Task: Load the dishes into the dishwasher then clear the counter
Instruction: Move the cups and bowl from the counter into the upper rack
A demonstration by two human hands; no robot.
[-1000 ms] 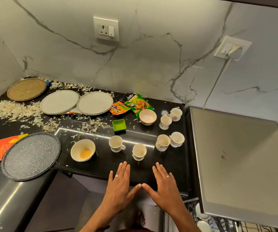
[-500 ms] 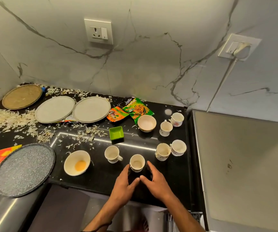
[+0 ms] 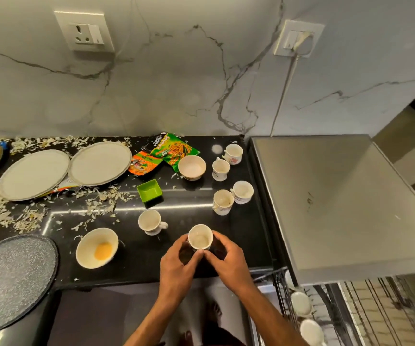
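Note:
A small white cup (image 3: 200, 237) stands near the front edge of the black counter (image 3: 131, 265). My left hand (image 3: 176, 267) and my right hand (image 3: 228, 263) curl round it from both sides, thumbs meeting at its near rim. Several more cups stand nearby: one with a handle (image 3: 150, 221) to the left, a pair (image 3: 223, 201) to the right, two at the back (image 3: 233, 153). A bowl with yellow residue (image 3: 97, 247) and a white bowl (image 3: 192, 167) sit on the counter. The dishwasher rack (image 3: 303, 305) at the lower right holds white cups.
Two pale plates (image 3: 100, 163) and a speckled grey plate (image 3: 11, 278) lie to the left among scattered white shreds (image 3: 26, 218). A green square dish (image 3: 149, 190) and snack wrappers (image 3: 174, 149) sit mid-counter. A steel appliance top (image 3: 338, 203) fills the right.
Both hands went from lying flat at the counter's front edge to closing round the nearest cup. The camera moved closer and tilted down.

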